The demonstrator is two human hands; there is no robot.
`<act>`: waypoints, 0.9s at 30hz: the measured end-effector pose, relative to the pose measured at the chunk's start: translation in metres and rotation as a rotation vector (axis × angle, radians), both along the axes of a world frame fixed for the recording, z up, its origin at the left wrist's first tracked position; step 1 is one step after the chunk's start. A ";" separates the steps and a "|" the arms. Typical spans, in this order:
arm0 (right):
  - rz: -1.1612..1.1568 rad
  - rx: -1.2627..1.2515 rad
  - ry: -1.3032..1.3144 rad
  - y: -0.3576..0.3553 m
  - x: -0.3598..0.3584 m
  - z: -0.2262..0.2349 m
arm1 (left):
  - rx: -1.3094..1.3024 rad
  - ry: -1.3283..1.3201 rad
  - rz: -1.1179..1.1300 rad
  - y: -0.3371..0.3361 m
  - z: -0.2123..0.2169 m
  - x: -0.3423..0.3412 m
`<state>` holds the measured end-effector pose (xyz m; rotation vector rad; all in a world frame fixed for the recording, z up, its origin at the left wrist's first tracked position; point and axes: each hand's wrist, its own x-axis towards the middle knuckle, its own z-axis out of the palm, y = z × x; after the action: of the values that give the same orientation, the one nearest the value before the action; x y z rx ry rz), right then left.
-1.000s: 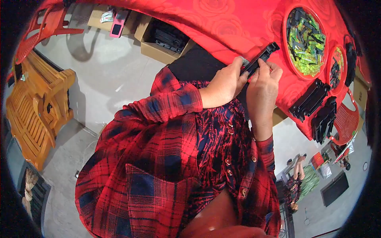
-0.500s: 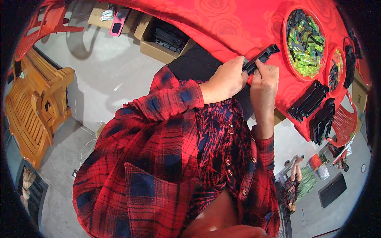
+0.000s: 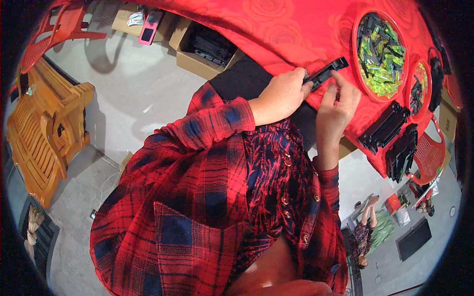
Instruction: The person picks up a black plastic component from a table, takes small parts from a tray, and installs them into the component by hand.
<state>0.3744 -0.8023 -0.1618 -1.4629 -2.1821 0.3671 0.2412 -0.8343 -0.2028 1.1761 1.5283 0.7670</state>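
Note:
My left hand [image 3: 282, 97] grips a long, narrow black plastic part [image 3: 323, 74] by its near end, fingers wrapped round it. The part slants up to the right, over the edge of the red tablecloth [image 3: 281, 34]. Beside its far half is my right hand [image 3: 339, 104], with thumb and index finger apart and the index fingertip at or very near the part's side. Whether that fingertip touches cannot be told. Right of it, several similar black plastic parts [image 3: 384, 127] lie stacked at the table's edge, with another stack [image 3: 402, 153] just below.
A red-rimmed basin [image 3: 355, 49] holds small yellow-green and black pieces. A smaller red basin [image 3: 427, 81] stands beside it. A cardboard box [image 3: 190, 63] of black parts and a pink-edged phone [image 3: 149, 28] are at upper left. A wooden chair [image 3: 37, 143] and a distant person [image 3: 364, 234] also show.
My right hand has drawn back slightly to the right from the black plastic part, its thumb and index finger spreading. My left hand keeps its grip, and more of the part shows.

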 end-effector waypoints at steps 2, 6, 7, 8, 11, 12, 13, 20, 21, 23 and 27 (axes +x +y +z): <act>-0.181 -0.014 -0.032 0.000 -0.002 0.003 | -0.004 -0.013 -0.003 -0.001 0.001 0.000; -0.173 -0.049 0.064 0.002 0.005 -0.010 | 0.080 -0.078 -0.005 -0.007 -0.004 0.002; -0.225 -0.298 0.295 0.002 0.005 -0.009 | 0.087 -0.124 0.005 -0.008 -0.005 0.002; -0.272 -0.547 0.522 0.002 0.004 -0.008 | 0.089 -0.124 0.007 -0.009 -0.003 0.001; -0.228 -0.666 0.700 0.003 0.004 -0.003 | -0.015 -0.234 0.012 -0.008 0.003 -0.003; -0.227 -0.668 0.700 0.004 0.003 0.000 | -0.066 -0.263 -0.002 -0.006 0.008 -0.006; -0.196 -0.650 0.649 0.005 0.002 0.003 | -0.117 -0.292 -0.016 -0.005 0.010 -0.007; -0.213 -0.451 0.493 -0.004 -0.006 0.003 | -0.166 -0.342 0.017 -0.005 0.006 -0.002; -0.212 -0.451 0.492 -0.004 -0.005 0.002 | -0.187 -0.423 0.050 -0.005 0.012 -0.002; -0.216 -0.414 0.495 -0.006 -0.003 0.000 | -0.205 -0.505 0.089 -0.006 0.016 -0.002; -0.224 -0.353 0.455 -0.008 -0.004 -0.002 | -0.176 -0.521 0.129 -0.008 0.016 -0.002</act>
<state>0.3701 -0.8100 -0.1636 -1.5934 -1.6307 0.9405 0.2389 -0.8419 -0.1871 0.6816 1.2091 0.9193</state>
